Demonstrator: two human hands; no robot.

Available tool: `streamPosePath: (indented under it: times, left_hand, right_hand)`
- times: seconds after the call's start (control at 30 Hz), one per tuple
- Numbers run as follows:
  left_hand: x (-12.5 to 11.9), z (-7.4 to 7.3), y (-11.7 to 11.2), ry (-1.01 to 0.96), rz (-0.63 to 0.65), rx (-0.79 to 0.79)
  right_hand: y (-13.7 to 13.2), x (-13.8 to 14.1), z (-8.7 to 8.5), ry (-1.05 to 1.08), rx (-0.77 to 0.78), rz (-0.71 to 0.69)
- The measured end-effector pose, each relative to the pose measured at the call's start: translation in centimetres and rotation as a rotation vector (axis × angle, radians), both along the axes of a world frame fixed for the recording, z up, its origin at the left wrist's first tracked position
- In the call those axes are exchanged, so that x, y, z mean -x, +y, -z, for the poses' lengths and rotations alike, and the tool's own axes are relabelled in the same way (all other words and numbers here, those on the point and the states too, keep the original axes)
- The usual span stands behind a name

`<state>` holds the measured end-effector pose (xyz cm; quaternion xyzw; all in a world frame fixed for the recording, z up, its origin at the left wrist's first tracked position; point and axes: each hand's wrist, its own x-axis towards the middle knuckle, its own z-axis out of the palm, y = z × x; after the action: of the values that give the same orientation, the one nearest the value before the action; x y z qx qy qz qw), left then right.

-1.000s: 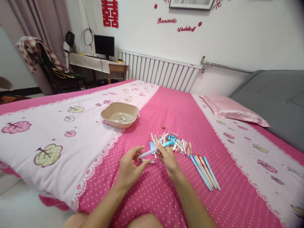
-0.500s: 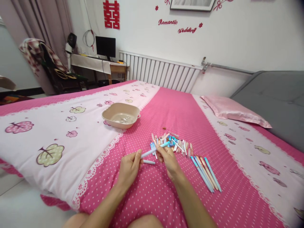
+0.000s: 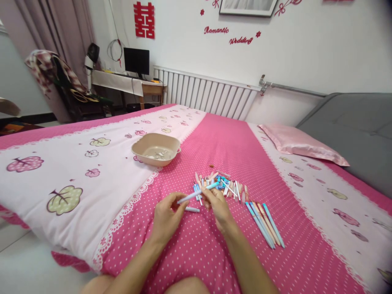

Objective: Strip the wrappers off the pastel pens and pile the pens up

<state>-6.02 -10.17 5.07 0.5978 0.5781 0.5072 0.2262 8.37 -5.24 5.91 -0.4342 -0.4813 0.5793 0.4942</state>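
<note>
My right hand [image 3: 216, 204] pinches a pale lilac pen barrel with a light blue end [image 3: 194, 194] and holds it at a slant above the bedspread. Around its lower tip is my left hand [image 3: 168, 212], thumb and fingers apart, the tip lying in the gap. Under the hands rests a loose pale pen piece [image 3: 192, 209], partly covered by my left thumb. Just beyond is a pile of pen parts [image 3: 226, 183] in blue, pink and white. To the right, several whole pens [image 3: 265, 224] lie side by side in a row.
A beige plastic basin [image 3: 157, 149] with small pale pieces in it stands on the bed at the left. A small brown piece [image 3: 211, 165] lies behind the pile. The pink pillow [image 3: 303, 143] is at the far right, by the grey headboard [image 3: 352, 126].
My left thumb and fingers have loosened from the pen barrel and spread, so its tip now shows. My right hand keeps hold of it in nearly the same place.
</note>
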Motion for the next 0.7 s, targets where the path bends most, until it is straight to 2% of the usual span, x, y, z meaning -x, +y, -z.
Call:
streamPosePath:
  times: [0.17, 0.27, 0.37, 0.47, 0.6, 0.7]
  left_hand:
    - [0.1, -0.1, -0.1, 0.059, -0.044, 0.076]
    - [0.3, -0.1, 0.0, -0.012, -0.092, 0.146]
    - [0.5, 0.0, 0.1, -0.094, -0.076, 0.173]
    - [0.6, 0.1, 0.2, -0.102, -0.062, 0.188]
    - [0.5, 0.3, 0.2, -0.042, -0.039, 0.201]
    - [0.3, 0.4, 0.3, 0.018, -0.012, 0.2]
  right_hand:
    - [0.2, -0.3, 0.0, 0.062, -0.003, -0.003]
    - [0.5, -1.1, -0.3, 0.177, 0.037, 0.011]
    - [0.8, -1.8, -0.8, 0.354, 0.107, 0.008]
    - [0.6, -2.0, -1.3, 0.502, 0.243, -0.067]
    - [0.2, -1.3, -1.4, 0.567, 0.33, -0.127]
    - [0.2, -1.0, -1.4, 0.577, 0.356, -0.092]
